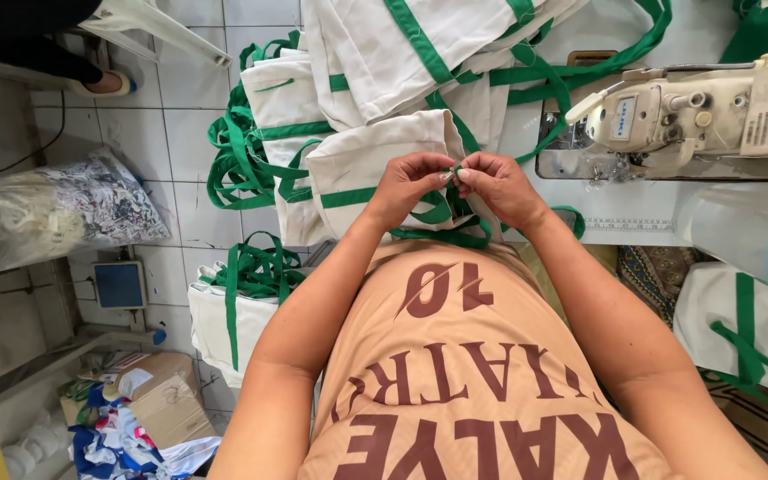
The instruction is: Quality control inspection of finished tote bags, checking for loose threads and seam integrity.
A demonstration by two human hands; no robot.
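My left hand (409, 185) and my right hand (498, 185) meet in front of my chest, fingertips pinched together on a green strap (444, 212) of a cream cloth bag (371, 164). The bag lies across my lap and the table edge, with a green band across it. The strap loops down below my hands. A small light object seems to be held between the fingertips; I cannot tell what it is. The cream sewing machine (700, 111) stands to the right of my right hand.
A pile of cream bags with green straps (384, 53) lies beyond my hands. More bags hang at the left (237, 307) and sit at the right (744, 324). On the tiled floor are a plastic sack of scraps (55, 209), a scale (119, 284) and a cardboard box (166, 404). Another person's foot (104, 84) is far left.
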